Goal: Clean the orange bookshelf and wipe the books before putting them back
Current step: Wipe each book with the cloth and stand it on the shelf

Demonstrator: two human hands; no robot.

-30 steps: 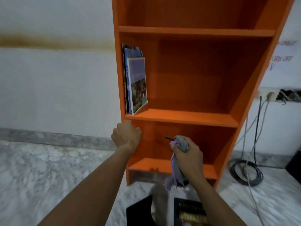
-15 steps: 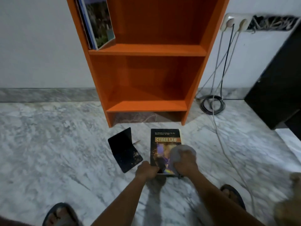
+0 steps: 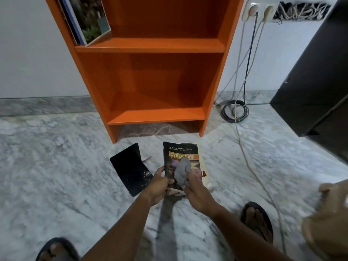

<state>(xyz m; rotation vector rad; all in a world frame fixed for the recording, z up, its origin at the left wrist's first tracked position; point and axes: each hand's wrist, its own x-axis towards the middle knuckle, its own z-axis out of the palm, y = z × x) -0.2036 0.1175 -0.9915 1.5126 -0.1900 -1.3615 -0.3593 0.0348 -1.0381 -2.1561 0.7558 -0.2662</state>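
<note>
1. Now, the wiping step: the Cyber Law book (image 3: 179,157) tilts above a cream book (image 3: 203,166) on the marble floor (image 3: 56,166).
2. The left hand (image 3: 160,185) has its grip pinching the near edge; the right hand (image 3: 197,191) clenches a grey cloth (image 3: 181,172) on the cover.
3. Next (likely): shelve it in the orange bookshelf (image 3: 156,115).

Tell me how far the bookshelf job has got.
Looks done: a few books stand on the orange bookshelf. In hand: the left hand holds the Cyber Law book while the right hand presses a grey cloth on its cover. Left: shelving it, plus the cream book beneath and the speckled black cover beside it.
</note>
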